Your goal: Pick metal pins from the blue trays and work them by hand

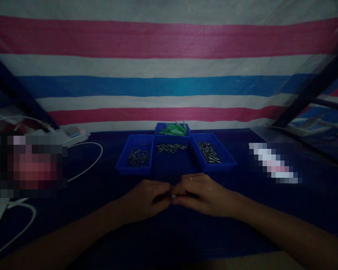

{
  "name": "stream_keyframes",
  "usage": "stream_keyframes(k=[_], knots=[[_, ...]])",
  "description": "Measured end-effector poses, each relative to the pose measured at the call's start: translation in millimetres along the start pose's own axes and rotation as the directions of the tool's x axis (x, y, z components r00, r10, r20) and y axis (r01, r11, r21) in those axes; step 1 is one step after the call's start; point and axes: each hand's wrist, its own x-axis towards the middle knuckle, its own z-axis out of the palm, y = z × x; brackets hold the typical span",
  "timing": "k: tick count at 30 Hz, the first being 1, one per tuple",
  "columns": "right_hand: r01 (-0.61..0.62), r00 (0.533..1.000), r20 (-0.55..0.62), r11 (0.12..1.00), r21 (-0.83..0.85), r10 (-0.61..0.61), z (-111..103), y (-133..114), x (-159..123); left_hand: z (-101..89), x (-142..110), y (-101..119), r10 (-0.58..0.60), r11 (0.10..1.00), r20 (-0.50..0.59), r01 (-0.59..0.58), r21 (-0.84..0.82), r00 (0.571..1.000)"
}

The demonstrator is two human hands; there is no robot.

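Observation:
My left hand (153, 198) and my right hand (199, 193) meet above the dark blue tabletop, fingertips nearly touching. Between them shows the round, shiny end of a small metal piece (174, 197); the fingers hide the rest of it. Both hands are closed, thumb against fingers. Beyond them stand a blue tray (121, 165) at left and another blue tray (231, 163) at right, each holding thin metal rods. More metal rods (171, 148) lie loose in a row between these trays.
Behind the rods, a third blue tray (173, 138) holds green pieces (174, 129). A white power strip (73, 135) and a looping white cable (101, 152) lie at left. Blurred-out items sit at both sides. A striped sheet (169, 86) hangs behind the table.

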Motion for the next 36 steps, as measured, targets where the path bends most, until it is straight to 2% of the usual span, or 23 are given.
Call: stream_keyframes(k=[4, 9, 12, 16, 19, 23, 26, 29, 36], knots=[[0.060, 0.996, -0.064, 0.997, -0.056, -0.064, -6.4, -1.9, 0.3, -2.5, -2.9, -0.8, 0.055, 0.997, -0.014, -0.054, 0.046, 0.998], [0.108, 0.991, -0.060, 0.979, -0.171, -0.120, -11.3, 2.2, 1.4, -1.3, -4.9, -7.1, 0.102, 0.990, -0.087, -0.093, 0.108, 0.991], [0.150, 0.981, -0.107, 0.982, -0.116, -0.162, -10.8, 2.3, 0.8, 0.6, -4.5, -7.8, 0.117, 0.987, -0.117, -0.103, 0.120, 0.986], [0.138, 0.973, -0.181, 0.989, -0.055, -0.146, -10.0, 0.0, -0.6, 1.2, -4.5, -4.1, 0.179, 0.975, -0.158, -0.154, 0.161, 0.971], [0.121, 0.978, -0.157, 0.987, -0.109, -0.137, -11.0, 1.5, -1.3, -2.9, -4.8, -2.8, 0.125, 0.980, -0.203, -0.089, 0.179, 0.971], [0.112, 0.989, -0.072, 0.980, -0.164, -0.125, -10.6, 4.1, -1.5, -8.7, -4.4, -5.3, 0.094, 0.979, -0.184, -0.057, 0.195, 0.978], [0.162, 0.983, -0.050, 0.963, -0.215, -0.177, -8.3, 2.7, -1.5, -8.3, -3.9, -5.3, 0.191, 0.945, -0.139, -0.144, 0.292, 0.972], [0.194, 0.972, -0.080, 0.951, -0.241, -0.219, -8.2, 0.7, -1.2, -6.8, -4.6, -1.0, 0.279, 0.914, -0.085, -0.237, 0.329, 0.956], [0.185, 0.971, -0.098, 0.947, -0.261, -0.217, -10.3, 0.6, -1.1, -4.6, -5.6, 7.5, 0.195, 0.951, -0.094, -0.165, 0.260, 0.976]])
